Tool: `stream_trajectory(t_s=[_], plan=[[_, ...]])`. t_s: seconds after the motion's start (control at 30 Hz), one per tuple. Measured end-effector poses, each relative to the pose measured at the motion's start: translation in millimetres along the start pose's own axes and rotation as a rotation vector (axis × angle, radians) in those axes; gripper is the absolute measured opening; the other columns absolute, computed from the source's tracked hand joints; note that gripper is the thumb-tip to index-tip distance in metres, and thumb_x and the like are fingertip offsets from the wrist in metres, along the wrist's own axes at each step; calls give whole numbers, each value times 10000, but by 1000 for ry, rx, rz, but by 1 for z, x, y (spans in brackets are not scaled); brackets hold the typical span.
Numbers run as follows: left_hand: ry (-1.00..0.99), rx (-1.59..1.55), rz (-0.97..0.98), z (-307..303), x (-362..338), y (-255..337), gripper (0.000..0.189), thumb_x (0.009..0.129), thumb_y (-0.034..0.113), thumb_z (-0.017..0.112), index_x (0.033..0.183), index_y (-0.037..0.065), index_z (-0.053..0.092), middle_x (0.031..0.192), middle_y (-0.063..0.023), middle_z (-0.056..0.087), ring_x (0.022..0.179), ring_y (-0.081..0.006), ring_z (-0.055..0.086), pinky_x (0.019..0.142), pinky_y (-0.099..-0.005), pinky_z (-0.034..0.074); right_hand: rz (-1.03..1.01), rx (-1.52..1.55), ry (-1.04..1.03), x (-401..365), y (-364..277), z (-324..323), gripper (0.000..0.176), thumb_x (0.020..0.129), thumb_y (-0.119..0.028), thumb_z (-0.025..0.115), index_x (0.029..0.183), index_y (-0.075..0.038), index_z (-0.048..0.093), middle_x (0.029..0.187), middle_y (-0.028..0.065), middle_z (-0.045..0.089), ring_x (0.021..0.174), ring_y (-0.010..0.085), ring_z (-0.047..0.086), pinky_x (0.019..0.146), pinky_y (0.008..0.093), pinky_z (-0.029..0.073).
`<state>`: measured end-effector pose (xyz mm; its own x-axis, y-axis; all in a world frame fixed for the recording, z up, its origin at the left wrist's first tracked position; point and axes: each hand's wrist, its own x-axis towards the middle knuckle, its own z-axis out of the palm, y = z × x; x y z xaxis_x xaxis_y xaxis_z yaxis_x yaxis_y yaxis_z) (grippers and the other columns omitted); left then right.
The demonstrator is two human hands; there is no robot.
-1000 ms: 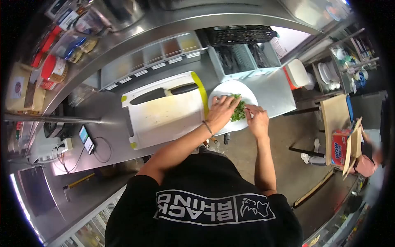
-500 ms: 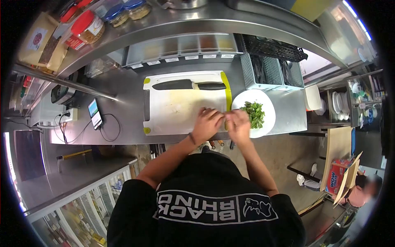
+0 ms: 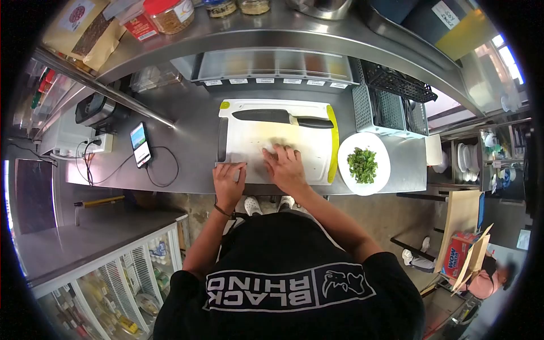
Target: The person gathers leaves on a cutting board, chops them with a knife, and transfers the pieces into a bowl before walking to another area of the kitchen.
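A white cutting board (image 3: 249,136) with lime-green edging lies on the steel counter. My left hand (image 3: 228,184) is at its near left corner, fingers bent over the edge. My right hand (image 3: 287,170) rests on the board's near half, fingers spread and thumb apart, holding nothing I can see. A few tiny dark scraps lie by its fingertips. Along the far side of the board lies a knife (image 3: 266,117) with a dark blade and black handle, handle to the right. Right of the board, a white plate (image 3: 382,161) holds chopped green leaves (image 3: 362,165).
A phone (image 3: 140,145) on a cable lies at the left. Behind the board stands a lidded ingredient container (image 3: 277,67) with labels. Grey baskets (image 3: 379,110) stand at the back right. A steel shelf (image 3: 272,42) with jars runs overhead. Another person (image 3: 483,283) is at far right.
Both hands have left the board's right end near the plate and moved left, separating from each other. The view has shifted; the leaves on the plate look more heaped together.
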<state>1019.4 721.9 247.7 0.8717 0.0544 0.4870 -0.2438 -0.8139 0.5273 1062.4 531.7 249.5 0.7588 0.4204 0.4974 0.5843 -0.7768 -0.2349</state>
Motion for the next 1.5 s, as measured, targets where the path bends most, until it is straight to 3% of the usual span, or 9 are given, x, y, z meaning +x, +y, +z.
stream_trajectory(t_s=[0.2, 0.4, 0.53, 0.67, 0.8, 0.97, 1.1, 1.23, 1.5], plan=[[-2, -44, 7, 1, 10, 1, 98, 785, 104, 719, 876, 134, 697, 829, -3, 662, 806, -220, 575, 754, -355, 405, 74, 50, -46, 14, 7, 18, 109, 765, -132, 694, 870, -162, 688, 951, 17, 583, 915, 230, 522, 768, 382, 403], [-33, -54, 22, 5, 21, 1, 98, 794, 119, 713, 889, 139, 699, 855, 3, 663, 826, -221, 572, 773, -353, 404, 168, 167, 3, -11, 31, -5, 68, 801, -93, 671, 865, -104, 652, 904, 63, 626, 889, 285, 569, 764, 399, 438], [-83, -25, 85, 19, 26, 0, 129, 800, 148, 716, 928, 133, 711, 897, 2, 654, 875, -218, 567, 796, -366, 406, 686, 550, -25, -41, 58, -65, 70, 873, -44, 631, 936, -27, 659, 928, 87, 696, 804, 195, 642, 704, 297, 486], [-105, -13, 160, 30, 36, 13, 168, 797, 209, 734, 946, 134, 723, 923, 16, 638, 883, -215, 563, 798, -362, 405, 794, 810, 374, -81, 112, -103, 80, 885, 9, 627, 924, -40, 678, 933, 28, 701, 787, 100, 621, 708, 259, 493], [-106, 30, 179, 42, 37, 15, 189, 785, 240, 743, 944, 139, 729, 904, 30, 628, 873, -204, 561, 785, -358, 402, 981, 51, 67, -79, 115, -143, 109, 863, -26, 642, 960, -30, 691, 905, 117, 695, 739, 200, 653, 713, 309, 515], [-104, 54, 182, 49, 35, 14, 107, 810, 253, 706, 854, 156, 717, 882, 42, 607, 871, -183, 545, 779, -365, 381, 626, 208, 29, -71, 90, -94, 170, 819, -36, 642, 979, -37, 700, 968, 169, 676, 898, 335, 642, 796, 410, 519], [-76, 73, 197, 51, 34, 15, 91, 816, 244, 698, 832, 154, 703, 873, 38, 606, 853, -185, 546, 777, -360, 381, 166, -4, -38, -25, 41, -48, 314, 841, -240, 651, 1132, -120, 661, 1133, 74, 550, 961, 282, 562, 824, 427, 481], [-92, 96, 195, 50, 32, 12, 87, 825, 228, 682, 842, 143, 670, 902, 19, 606, 869, -195, 541, 774, -361, 381, 240, -145, -133, -5, 25, -19, 463, 857, -353, 632, 1272, -149, 607, 1164, 104, 522, 1015, 274, 512, 847, 428, 420], [-114, 43, 99, 49, 27, 12, 67, 848, 180, 636, 876, 119, 634, 935, -17, 605, 913, -231, 544, 782, -378, 383, 95, -73, -47, -27, 26, -14, 349, 823, -310, 676, 1165, -240, 681, 1147, 36, 529, 988, 240, 504, 818, 407, 391]])
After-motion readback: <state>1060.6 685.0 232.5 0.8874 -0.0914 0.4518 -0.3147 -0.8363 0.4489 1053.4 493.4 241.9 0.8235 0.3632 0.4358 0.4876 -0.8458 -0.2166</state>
